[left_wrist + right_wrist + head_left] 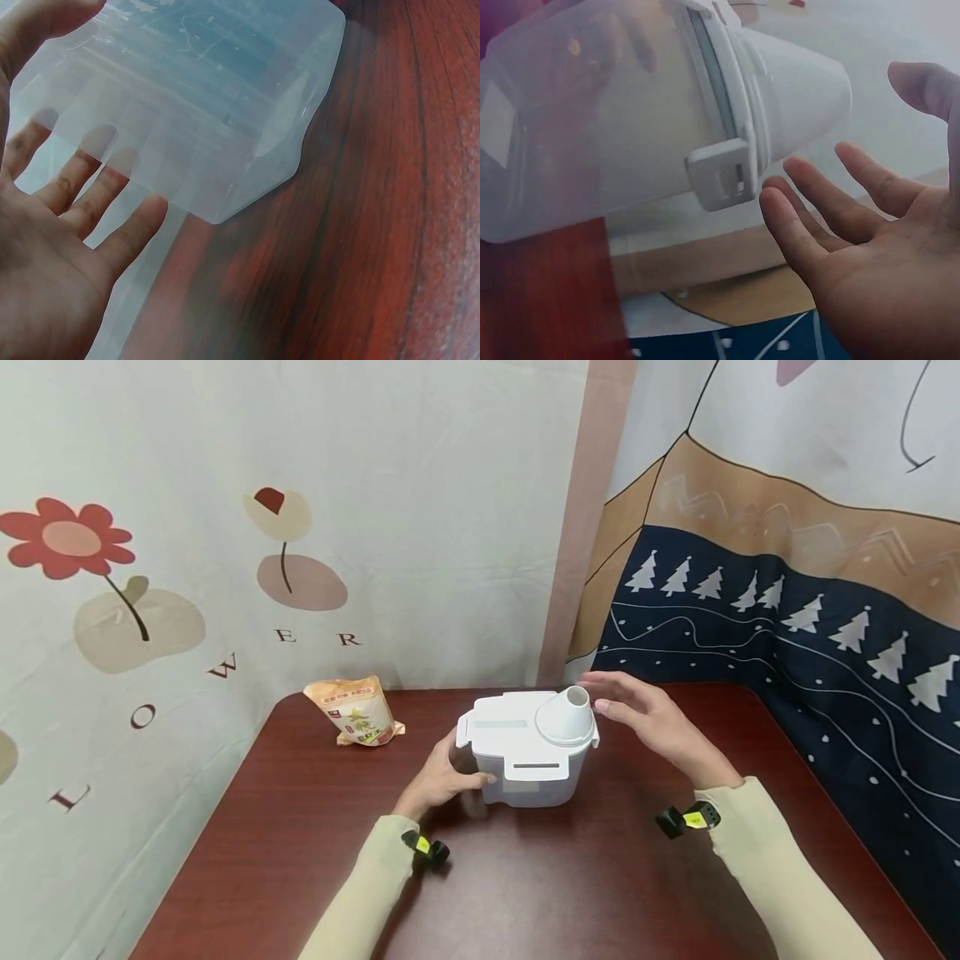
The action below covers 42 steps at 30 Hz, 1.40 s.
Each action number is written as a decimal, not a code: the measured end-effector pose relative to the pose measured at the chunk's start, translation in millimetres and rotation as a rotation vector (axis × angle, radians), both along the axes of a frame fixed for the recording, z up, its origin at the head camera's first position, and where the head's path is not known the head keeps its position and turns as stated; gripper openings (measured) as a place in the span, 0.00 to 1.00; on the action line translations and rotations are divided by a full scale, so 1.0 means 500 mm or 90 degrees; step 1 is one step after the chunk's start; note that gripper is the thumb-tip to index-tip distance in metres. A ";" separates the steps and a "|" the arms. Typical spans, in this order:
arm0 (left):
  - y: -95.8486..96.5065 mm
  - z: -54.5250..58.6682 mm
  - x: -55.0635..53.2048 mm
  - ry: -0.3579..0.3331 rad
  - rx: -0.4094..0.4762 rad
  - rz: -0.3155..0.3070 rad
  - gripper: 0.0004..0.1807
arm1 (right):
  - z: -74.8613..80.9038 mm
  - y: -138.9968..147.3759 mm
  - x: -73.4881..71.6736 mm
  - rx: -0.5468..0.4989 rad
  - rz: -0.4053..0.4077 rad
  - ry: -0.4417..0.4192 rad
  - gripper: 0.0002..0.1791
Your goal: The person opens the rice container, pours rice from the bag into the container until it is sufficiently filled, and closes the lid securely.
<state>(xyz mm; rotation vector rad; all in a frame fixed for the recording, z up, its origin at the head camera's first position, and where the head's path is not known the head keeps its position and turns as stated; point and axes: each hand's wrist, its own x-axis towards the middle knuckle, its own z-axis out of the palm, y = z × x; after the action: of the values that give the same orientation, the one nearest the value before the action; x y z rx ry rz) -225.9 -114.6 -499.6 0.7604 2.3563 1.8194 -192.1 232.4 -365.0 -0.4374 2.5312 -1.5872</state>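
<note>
A translucent plastic storage box (532, 791) with a white lid (498, 739) is near the middle of the table. A white cone-shaped spout (564, 720) rises from the lid's right end, its narrow round mouth uppermost. My left hand (438, 779) holds the box at its left end, thumb on the front and fingers behind; the fingertips show through the wall (187, 112) in the left wrist view. Beside the spout is my right hand (656, 720), fingers spread and loosely bent, holding nothing. Its fingertips come close to a side latch (720, 178) and the spout.
An orange and white food pouch (358, 712) stands on the table behind and left of the box. The dark red wooden table (570, 893) backs onto a printed curtain (435, 527), with a navy tree-patterned cloth (795, 635) along the right.
</note>
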 end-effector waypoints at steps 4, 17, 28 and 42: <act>-0.001 -0.002 0.001 -0.001 0.016 -0.010 0.50 | -0.017 0.010 -0.008 -0.035 -0.009 -0.047 0.29; 0.004 0.001 0.002 -0.003 0.023 -0.005 0.50 | -0.077 0.029 -0.026 -0.178 -0.024 -0.201 0.32; 0.008 0.042 0.029 0.006 0.028 -0.005 0.48 | -0.096 0.027 -0.031 -0.252 0.016 -0.286 0.37; 0.000 -0.002 -0.002 -0.003 0.023 -0.009 0.50 | -0.098 0.031 -0.036 -0.348 0.064 -0.361 0.40</act>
<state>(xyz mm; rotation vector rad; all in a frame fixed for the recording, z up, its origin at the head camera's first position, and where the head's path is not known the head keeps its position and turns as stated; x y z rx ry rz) -226.6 -114.8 -500.5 0.7746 2.3144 1.8611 -210.2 247.9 -414.1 -0.1230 1.6347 -1.9982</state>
